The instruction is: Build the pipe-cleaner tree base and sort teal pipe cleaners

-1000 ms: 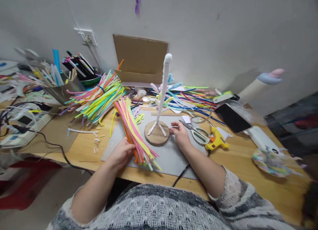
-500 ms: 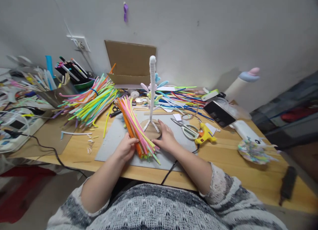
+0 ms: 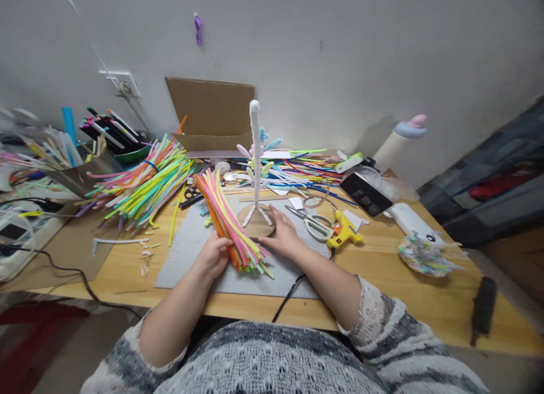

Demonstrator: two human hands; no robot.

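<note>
My left hand [image 3: 216, 253] is closed round a bundle of fuzzy pipe cleaners [image 3: 224, 212] in orange, pink and yellow, which leans to the upper left over a grey mat [image 3: 178, 263]. A round wooden base [image 3: 267, 219] lies on the mat, and a white wrapped stem [image 3: 255, 150] stands upright on it with short splayed feet. Thumb and fingers of my right hand [image 3: 284, 232] span the right edge of this base; its thumb tip is close to the bundle. Behind the stem are small pastel pipe-cleaner shapes [image 3: 264, 166], partly hidden.
Scissors [image 3: 317, 227] and a yellow hot glue gun [image 3: 346, 229] lie to the right, near a phone [image 3: 366, 193]. A larger pipe-cleaner bundle [image 3: 144, 184] is at the left. Loose pipe cleaners [image 3: 297, 173] and a cardboard box [image 3: 212, 110] stand at the back. A black cord [image 3: 289, 297] crosses the front edge.
The whole view has shifted slightly, so the table and wall items sit a little further left and lower. Both hands keep their places at the bundle and the base.
</note>
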